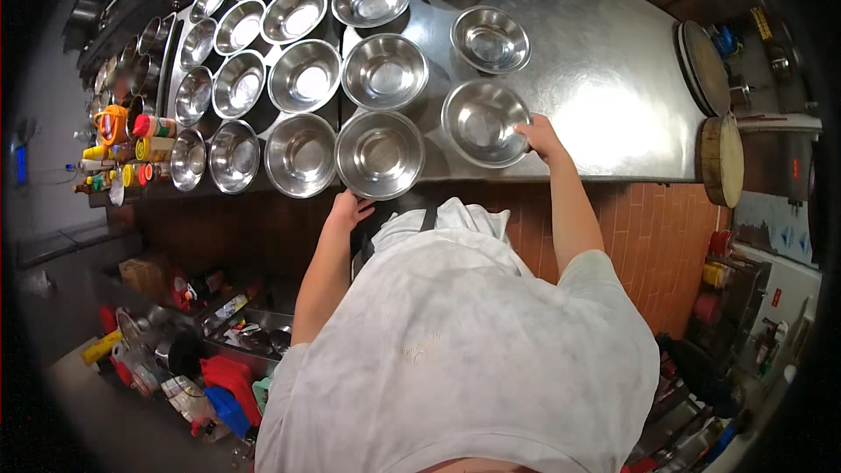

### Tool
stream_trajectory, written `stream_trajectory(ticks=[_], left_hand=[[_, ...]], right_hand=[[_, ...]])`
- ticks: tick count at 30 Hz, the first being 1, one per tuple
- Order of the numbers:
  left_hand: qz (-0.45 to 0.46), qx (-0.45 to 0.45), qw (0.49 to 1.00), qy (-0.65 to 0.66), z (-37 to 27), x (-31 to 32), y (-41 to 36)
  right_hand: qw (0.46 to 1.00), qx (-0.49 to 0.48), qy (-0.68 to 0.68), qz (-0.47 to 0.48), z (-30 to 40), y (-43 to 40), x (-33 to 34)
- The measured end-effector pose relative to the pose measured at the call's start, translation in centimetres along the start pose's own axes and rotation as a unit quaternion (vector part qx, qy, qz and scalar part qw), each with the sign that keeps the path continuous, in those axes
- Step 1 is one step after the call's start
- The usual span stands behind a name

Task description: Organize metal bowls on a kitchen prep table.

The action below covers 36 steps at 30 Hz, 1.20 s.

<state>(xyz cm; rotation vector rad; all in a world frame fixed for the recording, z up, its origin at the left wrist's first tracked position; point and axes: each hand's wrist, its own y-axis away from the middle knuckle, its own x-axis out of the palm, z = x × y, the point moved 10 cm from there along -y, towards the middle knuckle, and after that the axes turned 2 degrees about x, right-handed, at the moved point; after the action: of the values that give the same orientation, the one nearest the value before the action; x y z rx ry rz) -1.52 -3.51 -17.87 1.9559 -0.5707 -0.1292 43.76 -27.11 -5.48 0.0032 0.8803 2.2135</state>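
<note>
My right hand [543, 138] grips the right rim of a stainless steel bowl [485, 123], its thumb inside the rim. Another steel bowl [490, 39] sits just beyond that one. At the near edge of the steel table [565, 33], my left hand [351, 210] is beside the lower rim of a steel bowl [380, 155], fingers apart; whether it touches the bowl is unclear. Several more bowls, all seemingly without contents, stand in rows to the left and beyond, among them a bowl [301, 155] at the front edge and a bowl [385, 72] in the row behind.
Seasoning jars and bottles [155, 148] crowd the table's left end, with an orange container [112, 125] behind them. A round wooden chopping block [723, 161] and round boards [704, 69] stand at the right end. Below left is a cluttered steel sink [253, 335].
</note>
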Motion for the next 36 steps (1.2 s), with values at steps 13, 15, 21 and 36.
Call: stream_trajectory(ticks=[13,15,21,36], left_hand=[[-0.015,-0.007,1.0,-0.011,-0.1,1.3,0.3],[-0.026,0.001,1.0,-0.012,0.4,0.3,0.5],[-0.013,0.009,0.998,-0.052,-1.4,2.1,0.9],[0.019,-0.047,0.998,-0.04,0.3,0.2,-1.3]], right_hand=[[0.95,-0.049,-0.212,-0.224,6.0,-17.3,-3.4],[0.949,-0.029,-0.214,-0.229,4.9,-15.9,-1.2],[0.976,0.014,-0.031,-0.217,-4.1,-12.9,-6.4],[0.973,-0.096,0.007,-0.211,12.1,-9.8,-4.1]])
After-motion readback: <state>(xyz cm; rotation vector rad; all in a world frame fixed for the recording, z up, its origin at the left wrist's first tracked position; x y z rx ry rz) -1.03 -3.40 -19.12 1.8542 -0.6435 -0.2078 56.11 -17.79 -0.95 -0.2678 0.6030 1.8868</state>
